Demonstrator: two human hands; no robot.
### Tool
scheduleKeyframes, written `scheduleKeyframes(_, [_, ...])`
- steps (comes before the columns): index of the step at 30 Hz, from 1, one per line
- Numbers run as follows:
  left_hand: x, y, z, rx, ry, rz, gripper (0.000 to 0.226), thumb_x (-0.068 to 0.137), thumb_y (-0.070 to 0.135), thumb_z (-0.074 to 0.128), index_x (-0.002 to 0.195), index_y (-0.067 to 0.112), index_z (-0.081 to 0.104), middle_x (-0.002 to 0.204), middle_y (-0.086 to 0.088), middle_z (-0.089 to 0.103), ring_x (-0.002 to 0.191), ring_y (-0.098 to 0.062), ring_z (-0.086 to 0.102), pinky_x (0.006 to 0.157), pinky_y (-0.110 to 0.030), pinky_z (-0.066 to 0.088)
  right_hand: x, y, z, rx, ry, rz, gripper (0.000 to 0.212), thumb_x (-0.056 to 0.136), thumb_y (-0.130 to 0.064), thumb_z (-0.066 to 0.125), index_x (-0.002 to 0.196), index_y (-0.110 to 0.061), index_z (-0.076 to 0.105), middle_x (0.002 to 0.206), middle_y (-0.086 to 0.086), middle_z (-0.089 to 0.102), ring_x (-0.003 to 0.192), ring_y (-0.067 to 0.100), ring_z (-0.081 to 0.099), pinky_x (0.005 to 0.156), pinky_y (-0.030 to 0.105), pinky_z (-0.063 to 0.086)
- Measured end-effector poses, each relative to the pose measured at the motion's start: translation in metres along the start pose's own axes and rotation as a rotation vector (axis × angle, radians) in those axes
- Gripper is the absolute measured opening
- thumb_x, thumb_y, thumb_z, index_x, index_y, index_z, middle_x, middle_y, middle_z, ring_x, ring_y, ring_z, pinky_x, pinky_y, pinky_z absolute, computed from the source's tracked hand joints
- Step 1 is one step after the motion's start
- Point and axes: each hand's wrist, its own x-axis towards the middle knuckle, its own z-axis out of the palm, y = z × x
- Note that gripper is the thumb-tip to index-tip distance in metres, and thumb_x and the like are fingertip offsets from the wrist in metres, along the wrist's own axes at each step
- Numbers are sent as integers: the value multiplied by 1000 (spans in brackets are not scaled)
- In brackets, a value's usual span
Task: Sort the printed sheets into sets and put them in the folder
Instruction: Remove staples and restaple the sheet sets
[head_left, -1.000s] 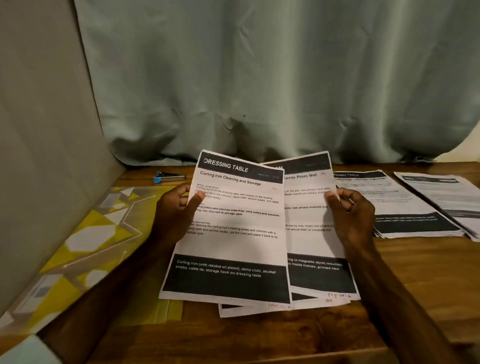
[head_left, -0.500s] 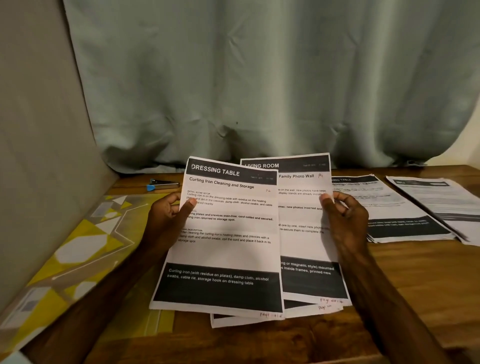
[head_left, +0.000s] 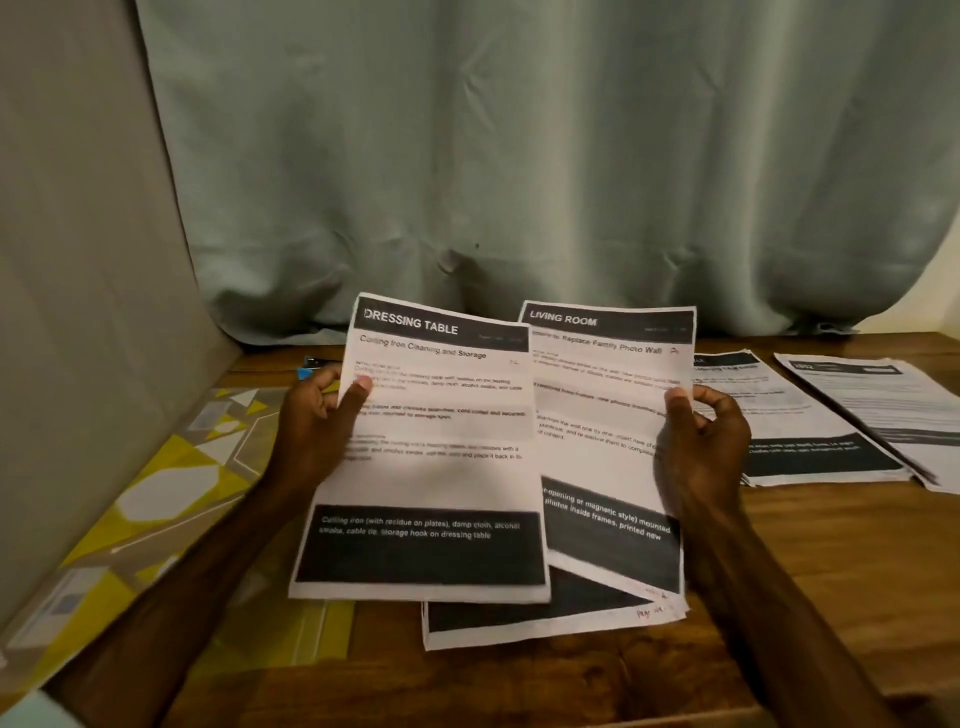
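I am watching the left hand (head_left: 317, 431) pinching the left edge of a white printed sheet headed DRESSING TABLE (head_left: 431, 478), thumb lying on its face and fingers curling behind, in the centre of the frame. The right hand (head_left: 701, 447) is gripping the right edge of a second white printed sheet headed LIVING ROOM (head_left: 602, 410), thumb in front; I cannot tell how many pages that grip is taking in. The first sheet is overlapping the second's left side, and both are tilting up off the brown wooden table (head_left: 831, 566). More loose black-banded pages (head_left: 519, 623) are showing beneath them at lower centre. Two flat piles of printed sheets (head_left: 815, 452) are lying at the right of the frame. The yellow and grey patterned folder (head_left: 171, 493) is lying at lower left, partly under the left forearm. A pale green curtain (head_left: 519, 156) is hanging behind.
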Motion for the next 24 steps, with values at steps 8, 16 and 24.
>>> scheduleKeyframes(8, [21,-3,-49,326,220,149,28,103,29,57,122,11,67,114,-6,73,89,-16,70,69,-21,50,8,-3,-11,94,187,160,24,100,-26,64,123,-19,60,120,-1,66,103,19,69,82,38,62])
scheduleKeyframes(16, [6,7,-29,149,125,166,50,98,10,65,135,31,38,109,20,64,79,-9,73,60,-23,58,2,-4,-8,143,137,255,28,99,-35,65,125,-27,62,117,2,71,99,23,73,81,49,63])
scheduleKeyframes(24, [12,5,-32,264,-52,299,9,102,17,60,100,21,68,106,8,73,99,-8,70,83,-36,58,-3,-11,3,56,155,110,29,102,-28,61,128,-15,58,125,-3,57,101,11,61,75,23,56])
